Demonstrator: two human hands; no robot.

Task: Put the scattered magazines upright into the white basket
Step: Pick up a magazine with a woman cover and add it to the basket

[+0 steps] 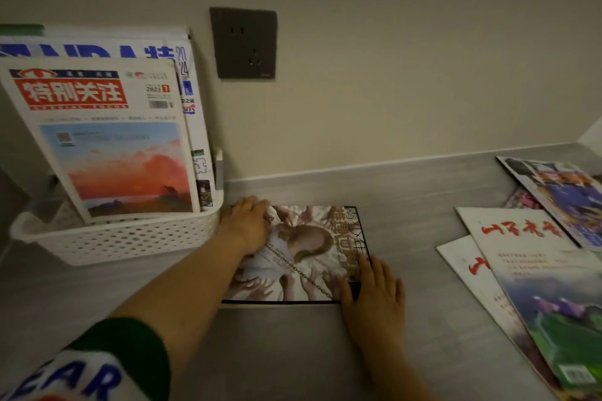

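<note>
One magazine (303,254) lies flat on the grey table (293,352) at the centre of the view, outside the white basket (123,238), which stands just beside it at 9 o'clock and holds other magazines (107,146) upright against the wall (407,58). The left hand (247,225) rests with bent fingers on the magazine's 10 o'clock corner, though whether it grips cannot be told, and the right hand (371,293) lies with straight fingers flat on its 4 o'clock corner. At 3 o'clock, well apart, loose magazines (537,257) overlap; a wall socket (243,42) sits at 12 o'clock.
</note>
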